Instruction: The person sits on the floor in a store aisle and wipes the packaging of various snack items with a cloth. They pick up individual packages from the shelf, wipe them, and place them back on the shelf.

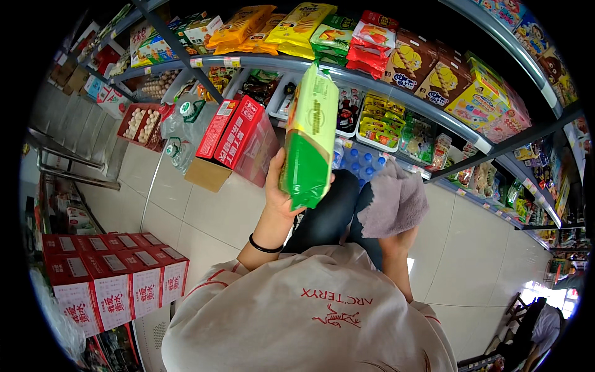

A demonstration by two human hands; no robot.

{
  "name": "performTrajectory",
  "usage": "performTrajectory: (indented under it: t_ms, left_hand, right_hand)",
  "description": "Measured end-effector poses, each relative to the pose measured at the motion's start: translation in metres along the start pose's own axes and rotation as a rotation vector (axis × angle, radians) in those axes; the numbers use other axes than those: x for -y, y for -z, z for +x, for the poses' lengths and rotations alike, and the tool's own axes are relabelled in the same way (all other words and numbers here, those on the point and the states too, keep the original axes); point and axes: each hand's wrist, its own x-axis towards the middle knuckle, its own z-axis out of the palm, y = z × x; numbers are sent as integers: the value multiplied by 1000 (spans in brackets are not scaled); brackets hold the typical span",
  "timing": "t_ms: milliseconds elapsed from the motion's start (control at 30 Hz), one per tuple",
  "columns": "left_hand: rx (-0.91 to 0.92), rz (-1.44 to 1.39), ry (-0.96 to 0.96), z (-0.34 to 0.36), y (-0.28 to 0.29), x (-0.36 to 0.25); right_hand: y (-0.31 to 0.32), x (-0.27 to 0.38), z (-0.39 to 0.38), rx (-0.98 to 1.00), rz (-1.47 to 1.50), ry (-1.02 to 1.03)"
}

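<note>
My left hand (pixel 277 186) is wrapped round a long snack packet (pixel 313 118), pale yellow-green above and bright green below. The packet stands upright in front of my knees, its top end overlapping the shelf edge. A greyish-mauve cloth (pixel 393 198) hangs folded over my right hand (pixel 398 243), which grips it from underneath; most of those fingers are covered by it. Ahead on the shelf (pixel 273 62) lie orange and yellow snack bags (pixel 302 28), a green packet (pixel 334 37) and red packets (pixel 372 40).
White trays of small packaged snacks (pixel 381 118) fill the lower shelf. A red open carton (pixel 238 139) and large clear bottles (pixel 183 133) stand on the floor at left, near a crate of eggs (pixel 141 126). Stacked red-and-white boxes (pixel 118 273) are lower left. Another person (pixel 545 328) is at far right.
</note>
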Motion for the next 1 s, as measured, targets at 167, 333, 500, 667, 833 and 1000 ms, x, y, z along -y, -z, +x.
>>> performTrajectory:
  t_ms: [167, 333, 500, 667, 833, 1000]
  left_hand:
    - [-185, 653, -104, 3, -32, 16]
    - [-137, 1179, -89, 2, -26, 45]
    - [6, 1287, 147, -4, -54, 31]
    - [68, 1184, 219, -6, -54, 39]
    - [-119, 1094, -20, 2, -43, 63]
    - [11, 1697, -227, 25, -30, 56]
  right_hand:
    - [-13, -15, -2, 223, -333, 11]
    - [-32, -39, 4, 218, -1514, 301]
    - [-60, -29, 29, 68, -1315, 308]
    - [-71, -6, 54, 73, -637, 196]
    - [-46, -26, 37, -85, -746, 150]
    - [-45, -42, 32, -129, -828, 154]
